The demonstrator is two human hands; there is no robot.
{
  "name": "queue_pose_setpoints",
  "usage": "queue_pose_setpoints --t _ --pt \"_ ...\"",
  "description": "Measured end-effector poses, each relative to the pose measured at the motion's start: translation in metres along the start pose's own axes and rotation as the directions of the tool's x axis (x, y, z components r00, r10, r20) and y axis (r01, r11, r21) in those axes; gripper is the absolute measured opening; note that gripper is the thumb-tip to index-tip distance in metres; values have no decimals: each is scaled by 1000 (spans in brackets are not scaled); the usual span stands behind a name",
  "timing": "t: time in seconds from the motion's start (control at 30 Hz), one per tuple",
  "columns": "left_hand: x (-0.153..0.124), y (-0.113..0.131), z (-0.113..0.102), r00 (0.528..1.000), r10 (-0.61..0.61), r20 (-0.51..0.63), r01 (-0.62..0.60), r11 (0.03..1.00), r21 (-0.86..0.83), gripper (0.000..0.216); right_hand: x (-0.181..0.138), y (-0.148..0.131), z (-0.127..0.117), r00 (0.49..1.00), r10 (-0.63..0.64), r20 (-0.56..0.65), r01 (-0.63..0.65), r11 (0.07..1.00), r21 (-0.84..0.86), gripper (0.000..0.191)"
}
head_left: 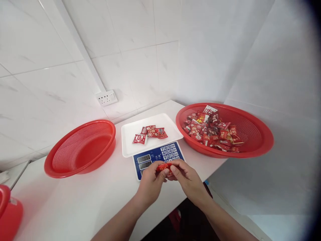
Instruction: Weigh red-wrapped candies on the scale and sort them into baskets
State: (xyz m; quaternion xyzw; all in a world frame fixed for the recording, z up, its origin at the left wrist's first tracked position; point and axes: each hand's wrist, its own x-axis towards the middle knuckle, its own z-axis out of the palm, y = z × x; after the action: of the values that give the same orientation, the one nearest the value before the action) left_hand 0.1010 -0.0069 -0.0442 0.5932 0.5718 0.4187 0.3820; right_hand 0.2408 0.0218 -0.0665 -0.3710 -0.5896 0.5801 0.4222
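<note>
My left hand (150,182) and my right hand (187,179) meet over the front of a blue electronic scale (160,157). Both pinch one red candy packet (164,167) between their fingertips. The scale's white tray (130,140) carries several red wrapped candies (150,133). To the right, a wide red mesh basket (255,134) holds a heap of similar red packets (213,130). To the left stands an empty red mesh basket (80,149).
Everything rests on a white counter (75,204) set in a corner of white tiled walls. A wall socket (106,97) sits behind the scale. Part of a red object (8,214) shows at the lower left edge. The counter's front edge runs below my hands.
</note>
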Motion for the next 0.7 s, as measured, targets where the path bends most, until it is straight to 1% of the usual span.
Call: queue_pose_setpoints --t 0.07,0.1,0.13,0.2,0.27,0.33,0.4,0.53,0.6,0.7 --pt "14 5 -15 993 107 -44 -94 969 229 20 -4 -2 -3 1000 -17 -22 18 1000 20 35" --pt "23 7 -23 982 178 -62 -141 910 391 22 -6 -2 -6 999 -28 -45 28 1000 4 37" --pt "32 9 -31 976 207 -66 -156 878 453 21 -8 -3 -10 997 -36 -69 35 999 -20 37" --pt "54 11 -47 970 236 -66 -168 837 521 20 -14 -2 -18 993 -48 -111 40 996 -75 35" --pt "73 9 -59 966 255 -38 -184 786 590 22 -20 -2 -25 987 -56 -150 38 992 -120 35" --pt "87 3 -67 967 254 8 -199 740 643 22 -27 -2 -32 982 -51 -183 20 986 -163 35" --pt "94 -2 -71 966 256 40 -214 700 681 23 -34 -4 -38 978 -30 -209 -17 975 -220 35" --pt "89 -3 -78 957 289 30 -220 653 725 25 -47 -1 -49 968 23 -251 -105 943 -317 39" --pt "80 2 -82 948 319 4 -220 646 731 24 -51 5 -53 963 59 -262 -147 933 -329 42" --pt "55 9 -91 923 379 -64 -216 651 728 21 -55 18 -58 956 111 -272 -202 922 -331 47"
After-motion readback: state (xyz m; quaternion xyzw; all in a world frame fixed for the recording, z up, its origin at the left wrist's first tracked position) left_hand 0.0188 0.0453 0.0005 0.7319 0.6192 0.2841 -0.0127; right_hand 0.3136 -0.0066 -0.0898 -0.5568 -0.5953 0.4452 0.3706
